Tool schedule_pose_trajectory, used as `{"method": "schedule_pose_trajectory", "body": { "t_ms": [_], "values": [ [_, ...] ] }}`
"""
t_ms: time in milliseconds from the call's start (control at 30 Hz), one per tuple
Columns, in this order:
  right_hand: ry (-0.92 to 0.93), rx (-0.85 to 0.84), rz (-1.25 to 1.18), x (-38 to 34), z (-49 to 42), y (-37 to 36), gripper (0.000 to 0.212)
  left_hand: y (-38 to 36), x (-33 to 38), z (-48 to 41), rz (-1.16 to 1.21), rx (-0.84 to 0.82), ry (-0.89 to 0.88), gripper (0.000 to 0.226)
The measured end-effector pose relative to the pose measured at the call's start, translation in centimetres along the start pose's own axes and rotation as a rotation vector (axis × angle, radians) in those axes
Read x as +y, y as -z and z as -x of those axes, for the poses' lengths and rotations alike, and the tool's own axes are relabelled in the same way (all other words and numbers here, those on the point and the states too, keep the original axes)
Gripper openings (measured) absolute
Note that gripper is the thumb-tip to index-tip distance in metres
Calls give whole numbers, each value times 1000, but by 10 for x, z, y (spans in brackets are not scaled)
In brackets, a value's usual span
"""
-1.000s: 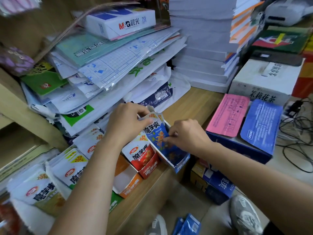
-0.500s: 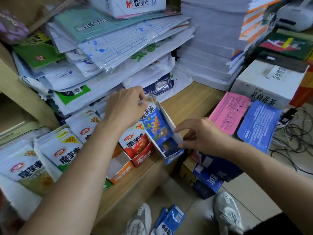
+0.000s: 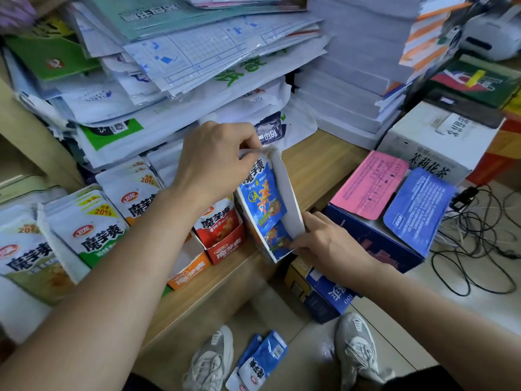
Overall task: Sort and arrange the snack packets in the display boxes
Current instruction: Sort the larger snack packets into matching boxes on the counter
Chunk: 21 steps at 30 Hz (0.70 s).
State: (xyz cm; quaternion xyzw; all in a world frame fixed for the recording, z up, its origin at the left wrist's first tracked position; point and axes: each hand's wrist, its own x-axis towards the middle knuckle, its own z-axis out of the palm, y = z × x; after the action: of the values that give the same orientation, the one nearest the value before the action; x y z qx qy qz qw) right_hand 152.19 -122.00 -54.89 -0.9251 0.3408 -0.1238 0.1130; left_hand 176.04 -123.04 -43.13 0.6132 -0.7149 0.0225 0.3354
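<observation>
Grip, left hand [image 3: 214,162]: thumb and fingertips pinch the top edge of the blue snack packet [image 3: 263,193], which stands inside the blue display box [image 3: 289,190].
Grip, right hand [image 3: 327,246]: fingers curled round the box's lower front corner, holding it.
Location: box sits tilted at the bench [image 3: 318,170] edge, just beside the red display box [image 3: 225,245]; the orange display box [image 3: 189,273] is next along the row.
Change: one second ago the right hand lay on the packet's face, pressing it in. It has since dropped to the box corner, while the left hand has stayed at the top.
Reading: packet judged seated; the box itself now appears to be getting squared into the row.
Outstanding: fallen blue packets [image 3: 262,359] lie on the floor between the shoes. Green packets [image 3: 95,230] stand in stacks at the left.
</observation>
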Motion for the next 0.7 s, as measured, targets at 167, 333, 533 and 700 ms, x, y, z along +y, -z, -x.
{"method": "schedule_pose_trajectory", "body": {
  "t_ms": [167,333,533,700],
  "values": [
    [-16,70,30,-3,4,-4,18,-4,1,6,2,54,-71,4],
    [-20,243,179,-13,10,1,43,-3,-3,9,-10,87,-105,7],
    [112,370,198,-4,21,-2,39,-3,-4,11,1,114,-126,5],
    [163,240,193,-1,22,-10,38,-4,1,12,28,136,-146,5]
  ]
}}
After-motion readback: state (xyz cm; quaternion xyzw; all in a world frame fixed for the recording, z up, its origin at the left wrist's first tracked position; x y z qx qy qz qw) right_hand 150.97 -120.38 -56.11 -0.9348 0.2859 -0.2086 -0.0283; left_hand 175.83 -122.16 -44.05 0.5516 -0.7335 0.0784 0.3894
